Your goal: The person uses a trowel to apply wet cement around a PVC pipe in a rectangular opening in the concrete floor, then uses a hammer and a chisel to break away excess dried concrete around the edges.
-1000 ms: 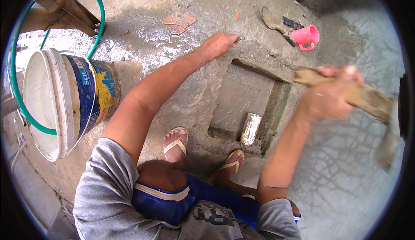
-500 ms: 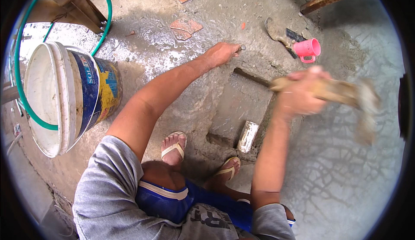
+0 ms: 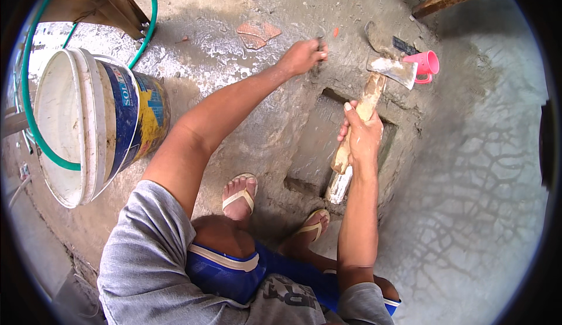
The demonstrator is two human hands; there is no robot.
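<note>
My right hand (image 3: 364, 138) is wrapped round the pale wooden handle of a hatchet (image 3: 393, 70), its metal head pointing away from me. The hatchet crosses over a rectangular pit (image 3: 307, 161) cut in the concrete. Beyond the pit's far left corner, my left hand (image 3: 303, 57) is closed on a short metal rod (image 3: 321, 45), mostly hidden and slightly blurred. A short white pipe (image 3: 339, 189) stands in the pit's near right corner, partly behind the handle's end. Just past the hatchet head sits a pink mug (image 3: 429, 63).
A large bucket (image 3: 132, 114) with a white lid stands at left, a green hose (image 3: 153, 3) looping around it. Broken reddish tile (image 3: 257, 32) lies on wet concrete. Near the mug lie a dark strip (image 3: 405, 45) and a curved piece (image 3: 374, 37). My sandalled feet are beside the pit.
My right hand has swung the hatchet from the right side back over the pit, its head now near the mug. The left hand stays near the same spot, still gripping the rod.
</note>
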